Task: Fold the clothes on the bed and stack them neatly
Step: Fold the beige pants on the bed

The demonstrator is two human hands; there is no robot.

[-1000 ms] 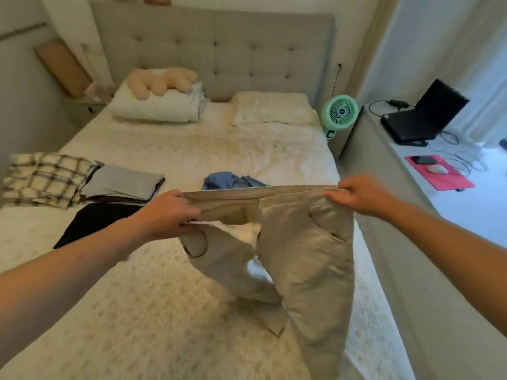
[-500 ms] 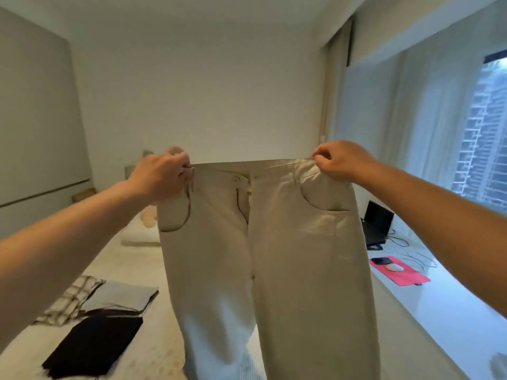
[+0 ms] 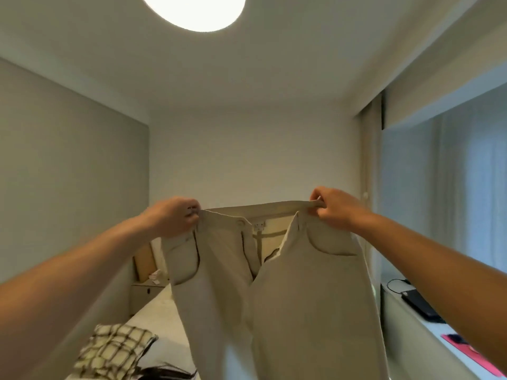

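A pair of beige trousers (image 3: 301, 311) hangs full length in front of me, fly open, legs dropping out of the bottom of the view. My left hand (image 3: 175, 216) pinches the left end of the waistband. My right hand (image 3: 336, 208) grips the right end, so the waistband is stretched level between them at about chest height. Low on the left, a folded checked garment (image 3: 115, 349) lies on the bed (image 3: 159, 319), with a dark garment (image 3: 167, 373) beside it. Most of the bed is hidden behind the trousers.
A window ledge runs along the right with a black laptop (image 3: 419, 304) and a red mat (image 3: 472, 355). A bedside cabinet (image 3: 144, 294) stands at the far left of the bed. A round ceiling lamp (image 3: 193, 9) is overhead.
Both hands lifted the trousers from bed level up into the air, and the view tilted up towards the ceiling. The fly now gapes open. Both holds on the waistband are unchanged.
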